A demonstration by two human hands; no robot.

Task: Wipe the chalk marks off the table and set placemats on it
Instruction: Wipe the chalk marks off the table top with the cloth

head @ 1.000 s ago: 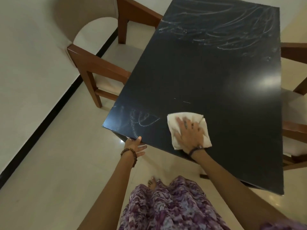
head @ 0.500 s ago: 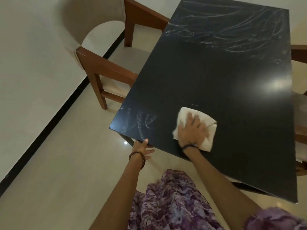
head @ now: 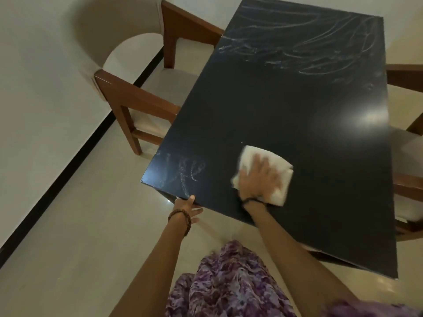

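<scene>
A big black table is seen, with a wooden chair tucked in at its left side. White chalk marks are spread over the far end, and more chalk scribbles are seen at the near left corner. A white cloth is pressed flat on the table by the right hand, fingers spread. The near edge is held by the left hand.

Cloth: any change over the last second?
The right hand, pressing flat on the cloth, slid it a little further onto the table, away from the near edge. The left hand stays at the near edge by the corner. Chalk marks near that corner and at the far end remain unwiped; no placemats in view.
</scene>
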